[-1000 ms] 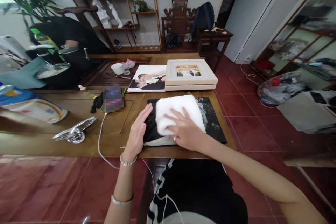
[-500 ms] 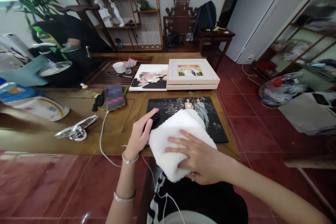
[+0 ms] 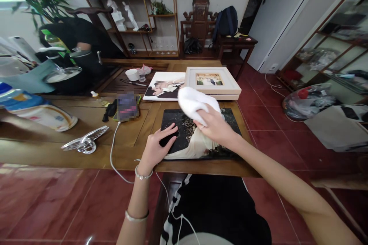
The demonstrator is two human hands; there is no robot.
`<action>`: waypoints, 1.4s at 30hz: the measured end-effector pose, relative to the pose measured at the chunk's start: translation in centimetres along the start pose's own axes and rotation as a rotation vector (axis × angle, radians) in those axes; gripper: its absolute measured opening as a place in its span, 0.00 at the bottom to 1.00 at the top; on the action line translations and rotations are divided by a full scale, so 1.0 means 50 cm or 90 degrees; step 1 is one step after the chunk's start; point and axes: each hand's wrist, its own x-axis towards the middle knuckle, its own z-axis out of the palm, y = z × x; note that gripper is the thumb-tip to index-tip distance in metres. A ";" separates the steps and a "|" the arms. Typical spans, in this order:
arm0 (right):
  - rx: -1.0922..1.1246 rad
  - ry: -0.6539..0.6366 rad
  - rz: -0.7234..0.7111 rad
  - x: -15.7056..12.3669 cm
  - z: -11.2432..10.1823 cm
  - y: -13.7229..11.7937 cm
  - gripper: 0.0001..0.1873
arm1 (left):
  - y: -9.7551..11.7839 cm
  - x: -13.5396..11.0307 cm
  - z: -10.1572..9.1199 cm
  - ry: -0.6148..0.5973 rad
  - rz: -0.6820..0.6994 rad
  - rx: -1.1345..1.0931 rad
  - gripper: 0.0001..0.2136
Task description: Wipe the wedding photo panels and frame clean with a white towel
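- Since it carries everything else here, the wooden table [image 3: 149,115] comes first: a firm, flat support beneath the work.
- The dark photo panel [image 3: 198,145] lies flat near the table's front edge. I judge it stiff, fairly light and smooth enough to slide under a push, with a face that could scratch or smudge. Its edges and corners look the best places to take hold, keeping fingertips off the picture.
- The pale framed picture [image 3: 211,80] is just behind the panel, stacked on another frame. It looks rigid and likely heavier than the panel; its wooden sides would give the safer grip, with both hands.
- The white cloth [image 3: 195,101] is bunched over the panel's far part. It looks plush, light and floppy, so gathering a thick fold near its middle should control it better than a corner. Its underside is hidden, so I cannot be sure how much of it touches the panel.
- The right hand [image 3: 214,124] has its fingers curled into the cloth, clutching a fold at its near side.
- The left hand [image 3: 156,146] pinches nothing: fingers extended, thumb apart, it rests at the panel's left edge.
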 end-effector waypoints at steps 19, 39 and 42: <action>-0.061 -0.183 0.008 -0.044 -0.007 0.101 0.32 | 0.008 0.005 -0.005 0.002 0.008 -0.012 0.13; -0.055 -0.177 -0.064 -0.277 -0.067 -0.032 0.21 | -0.005 0.005 -0.002 -0.009 0.034 0.018 0.21; -0.035 -0.152 -0.079 -0.292 -0.053 -0.052 0.19 | -0.006 0.006 -0.001 -0.016 0.029 0.019 0.21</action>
